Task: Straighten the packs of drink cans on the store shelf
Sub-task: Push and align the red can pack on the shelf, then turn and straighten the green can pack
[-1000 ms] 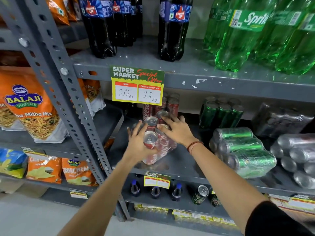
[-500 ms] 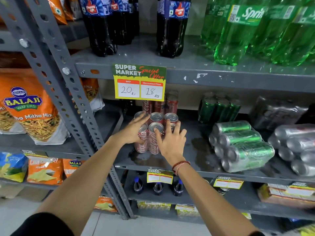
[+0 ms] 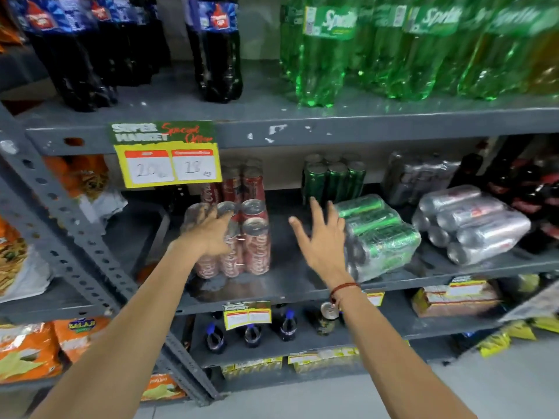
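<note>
A shrink-wrapped pack of red cola cans (image 3: 254, 246) stands upright on the grey middle shelf (image 3: 296, 285). My left hand (image 3: 211, 234) rests on the pack's top left, fingers over the can lids. My right hand (image 3: 320, 240) hovers open between the red pack and a pack of green cans (image 3: 378, 237) that lies on its side, its fingers near that pack's left end. Further right, a pack of silver cans (image 3: 472, 222) also lies on its side. Behind stand upright red cans (image 3: 242, 182) and upright green cans (image 3: 332, 176).
A yellow price tag (image 3: 169, 158) hangs from the upper shelf's edge. Dark cola bottles (image 3: 217, 49) and green Sprite bottles (image 3: 363, 49) stand above. Snack bags (image 3: 24, 349) fill the left rack. Small bottles (image 3: 251, 334) sit on the lower shelf. A slotted upright post (image 3: 69, 237) is left.
The red pack now stands upright and further back. My right hand has left it and moved right toward the lying green pack. My left hand stays on the red pack.
</note>
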`<action>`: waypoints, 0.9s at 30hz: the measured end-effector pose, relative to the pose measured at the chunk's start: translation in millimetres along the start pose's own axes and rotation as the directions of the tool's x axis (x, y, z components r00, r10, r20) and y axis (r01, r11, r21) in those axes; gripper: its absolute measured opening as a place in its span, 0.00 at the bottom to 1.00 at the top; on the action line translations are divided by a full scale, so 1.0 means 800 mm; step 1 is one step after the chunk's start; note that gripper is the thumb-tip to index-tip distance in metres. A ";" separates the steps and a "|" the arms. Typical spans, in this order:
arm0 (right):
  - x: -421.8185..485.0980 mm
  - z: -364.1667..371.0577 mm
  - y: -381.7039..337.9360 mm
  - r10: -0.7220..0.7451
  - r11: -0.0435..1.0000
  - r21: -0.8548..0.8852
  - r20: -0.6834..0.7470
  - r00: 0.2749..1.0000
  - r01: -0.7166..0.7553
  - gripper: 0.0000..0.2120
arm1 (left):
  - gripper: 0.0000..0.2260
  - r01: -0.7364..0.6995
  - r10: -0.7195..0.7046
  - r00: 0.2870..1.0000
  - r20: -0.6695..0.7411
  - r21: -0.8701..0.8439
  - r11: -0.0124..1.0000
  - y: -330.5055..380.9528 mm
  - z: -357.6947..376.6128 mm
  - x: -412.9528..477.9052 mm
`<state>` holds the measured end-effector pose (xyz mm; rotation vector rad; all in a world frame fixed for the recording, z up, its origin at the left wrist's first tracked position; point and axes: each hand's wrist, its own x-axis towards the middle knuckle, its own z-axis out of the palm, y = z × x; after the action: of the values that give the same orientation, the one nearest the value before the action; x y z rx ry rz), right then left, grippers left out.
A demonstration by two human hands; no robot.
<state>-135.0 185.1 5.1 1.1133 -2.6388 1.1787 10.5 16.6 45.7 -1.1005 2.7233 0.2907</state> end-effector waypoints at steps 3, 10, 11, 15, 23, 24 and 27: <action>0.022 -0.067 0.061 0.135 0.991 -0.006 -0.124 0.983 -0.137 0.32 | 0.38 -0.227 0.220 0.970 -0.104 -0.070 0.971 0.071 -0.026 0.019; 0.034 -0.136 0.162 0.540 0.821 0.124 0.149 0.828 -0.558 0.50 | 0.36 -0.441 0.438 0.896 -0.077 -0.274 0.854 0.262 -0.004 0.094; 0.034 -0.136 0.169 0.578 0.768 0.197 0.197 0.792 -0.609 0.54 | 0.37 -0.411 0.419 0.907 -0.038 -0.293 0.864 0.283 0.003 0.104; 0.039 -0.127 0.187 0.650 0.572 0.405 0.306 0.695 -0.713 0.63 | 0.41 -0.297 0.340 0.937 0.084 -0.323 0.899 0.348 0.015 0.136; 0.059 -0.120 0.196 0.695 0.351 0.506 0.423 0.581 -0.788 0.62 | 0.42 -0.294 0.292 0.899 0.327 -0.046 0.955 0.386 0.012 0.182; 0.059 -0.120 0.196 0.699 0.351 0.520 0.407 0.587 -0.779 0.58 | 0.42 -0.295 0.296 0.898 0.324 -0.055 0.954 0.388 0.012 0.183; 0.057 -0.117 0.196 0.714 0.390 0.559 0.319 0.624 -0.732 0.53 | 0.40 -0.306 0.324 0.908 0.265 -0.109 0.946 0.388 0.019 0.184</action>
<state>-289.8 290.8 -13.3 -0.2212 -2.8442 2.3725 -309.3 141.4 29.0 -0.5705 2.6354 0.5416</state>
